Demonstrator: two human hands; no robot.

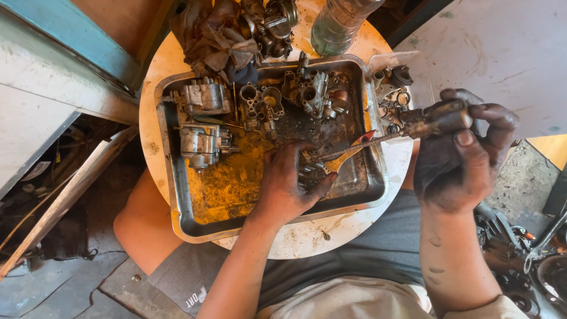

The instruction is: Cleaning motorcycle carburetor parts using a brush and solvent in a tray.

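Note:
A dented metal tray point(177, 195) with orange-stained bottom rests on a round white table point(155, 71). My left hand point(286, 186), black with grease, presses a small metal part point(308, 176) down on the tray floor. My right hand point(463, 147) grips the dirty handle of a screwdriver point(378, 139), whose shaft slants down to the part under my left fingers. Several carburetor bodies point(204, 97) and smaller metal parts point(313, 88) lie along the tray's far side. A red-tipped tool point(351, 155) lies in the tray beside the screwdriver tip.
A crumpled dirty rag point(218, 41) and another engine part point(274, 23) lie behind the tray. A plastic bottle point(336, 23) stands at the table's far edge. A clear plastic box point(393, 88) with small rings and fittings sits right of the tray. Machine parts point(520, 248) crowd the floor at right.

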